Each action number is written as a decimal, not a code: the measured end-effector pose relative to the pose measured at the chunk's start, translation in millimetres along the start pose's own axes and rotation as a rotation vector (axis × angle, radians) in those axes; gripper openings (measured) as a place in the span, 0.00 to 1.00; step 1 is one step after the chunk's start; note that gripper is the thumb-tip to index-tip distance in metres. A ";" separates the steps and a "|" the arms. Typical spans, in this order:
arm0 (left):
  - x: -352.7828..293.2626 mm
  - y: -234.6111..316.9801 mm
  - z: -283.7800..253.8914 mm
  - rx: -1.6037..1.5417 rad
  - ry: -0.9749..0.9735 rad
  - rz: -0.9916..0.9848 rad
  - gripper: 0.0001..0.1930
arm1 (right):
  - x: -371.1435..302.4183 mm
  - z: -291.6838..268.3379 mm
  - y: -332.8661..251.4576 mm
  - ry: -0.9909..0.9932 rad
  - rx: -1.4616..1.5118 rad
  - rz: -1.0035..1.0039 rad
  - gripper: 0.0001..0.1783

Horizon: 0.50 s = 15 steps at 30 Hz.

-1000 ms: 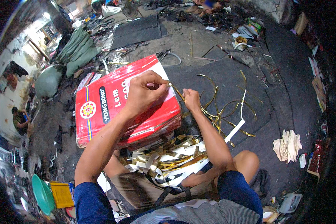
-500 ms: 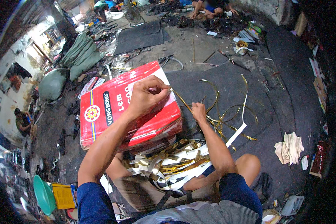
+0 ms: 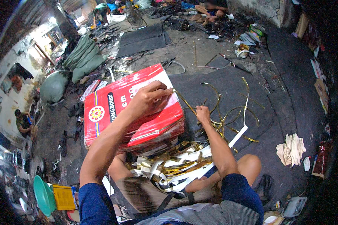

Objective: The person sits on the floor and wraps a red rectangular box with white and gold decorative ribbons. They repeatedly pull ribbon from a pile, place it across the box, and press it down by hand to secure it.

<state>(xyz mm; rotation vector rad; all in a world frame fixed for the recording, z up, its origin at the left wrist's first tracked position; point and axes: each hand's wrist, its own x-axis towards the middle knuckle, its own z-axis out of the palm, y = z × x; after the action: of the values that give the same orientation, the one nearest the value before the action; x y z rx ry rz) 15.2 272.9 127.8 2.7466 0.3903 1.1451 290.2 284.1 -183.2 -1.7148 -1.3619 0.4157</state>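
Stretching between left hand and right hand: narrow, shiny gold strip
Fingers: clamped on strip
Red carton: contents hidden

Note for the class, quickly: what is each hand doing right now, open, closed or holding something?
Left hand: closed, pinching the gold strip.
Right hand: closed on the same strip.

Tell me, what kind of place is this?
Maybe a small workshop: there are gold and white strips heaped up, dark scraps across the floor, and a bulging sack to the left.
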 end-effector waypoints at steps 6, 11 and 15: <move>-4.2 -1.2 0.9 0.013 -0.029 -0.046 0.14 | -0.8 -2.1 5.2 0.088 0.073 0.163 0.22; 1.7 -3.5 3.2 -0.114 -0.034 -0.084 0.15 | -7.7 -13.8 -0.7 0.006 0.011 0.197 0.24; -3.2 -1.2 -5.0 0.017 -0.009 -0.013 0.12 | -8.3 -20.5 -2.0 0.000 0.005 0.204 0.23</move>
<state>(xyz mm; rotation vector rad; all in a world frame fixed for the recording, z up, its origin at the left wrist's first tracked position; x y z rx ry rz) 9.2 273.3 128.8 2.7587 0.4184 1.1315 300.9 267.9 -172.4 -1.8568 -1.1889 0.5327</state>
